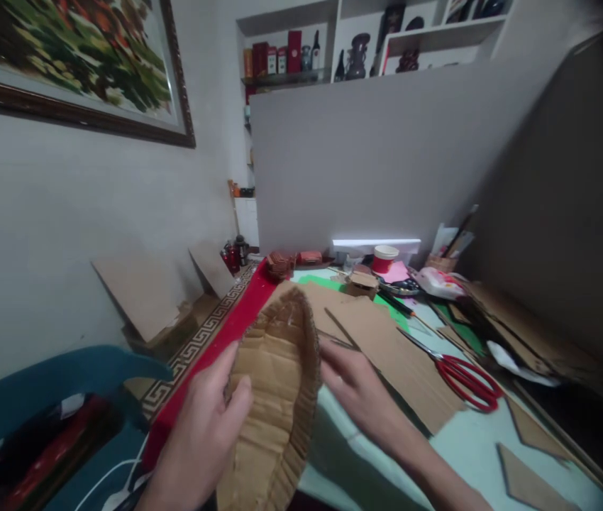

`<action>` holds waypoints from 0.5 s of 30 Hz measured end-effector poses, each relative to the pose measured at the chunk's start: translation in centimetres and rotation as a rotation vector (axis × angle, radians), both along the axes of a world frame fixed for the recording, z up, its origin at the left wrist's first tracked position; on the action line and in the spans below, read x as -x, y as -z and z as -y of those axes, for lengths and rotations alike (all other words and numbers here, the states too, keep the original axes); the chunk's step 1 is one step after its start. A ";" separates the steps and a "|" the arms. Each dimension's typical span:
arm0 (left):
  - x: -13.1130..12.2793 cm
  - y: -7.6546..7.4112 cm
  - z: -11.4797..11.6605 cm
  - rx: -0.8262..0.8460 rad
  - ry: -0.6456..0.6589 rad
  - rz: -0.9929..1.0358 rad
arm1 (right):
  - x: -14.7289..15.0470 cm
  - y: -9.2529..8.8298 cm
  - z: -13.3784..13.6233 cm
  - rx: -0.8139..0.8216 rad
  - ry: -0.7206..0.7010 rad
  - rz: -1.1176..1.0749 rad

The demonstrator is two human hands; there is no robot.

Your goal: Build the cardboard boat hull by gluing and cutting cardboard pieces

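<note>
A curved brown cardboard shell (267,397), boat-like with a pointed top and a creased, raised rim, is held upright in front of me. My left hand (203,419) grips its left edge, thumb on the inner face and fingers hidden behind. At the right rim, my right hand (352,383) has its fingers against the outer side, the fingertips partly out of sight behind the cardboard. Beyond the shell, flat cardboard sheets (402,362) lie on the table. Red-handled scissors (469,380) rest on their right side, blades pointing away from me.
The pale green table (455,443) also carries cardboard offcuts (530,479), a red-and-white cup (385,260), a small cardboard box (362,284) and a black-handled tool (394,304). A blue chair (67,372) stands at left. A grey panel (376,163) rises behind.
</note>
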State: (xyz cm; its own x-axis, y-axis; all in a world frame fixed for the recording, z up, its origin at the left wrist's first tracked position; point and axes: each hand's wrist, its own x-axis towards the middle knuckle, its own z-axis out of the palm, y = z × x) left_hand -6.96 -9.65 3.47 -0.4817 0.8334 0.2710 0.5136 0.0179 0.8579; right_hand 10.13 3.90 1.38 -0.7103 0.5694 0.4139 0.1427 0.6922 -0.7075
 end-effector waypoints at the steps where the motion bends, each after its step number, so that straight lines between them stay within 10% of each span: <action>1: -0.9 0.5 -0.1 0.010 -0.008 0.001 | -1.4 -0.7 0.3 0.081 0.040 -0.060; 6: -6.6 2.8 0.0 0.089 0.083 0.000 | -5.4 -1.9 3.9 0.591 0.129 -0.431; 15: -9.8 7.4 -0.3 0.202 0.293 0.133 | -6.9 3.3 6.4 0.769 0.193 -0.587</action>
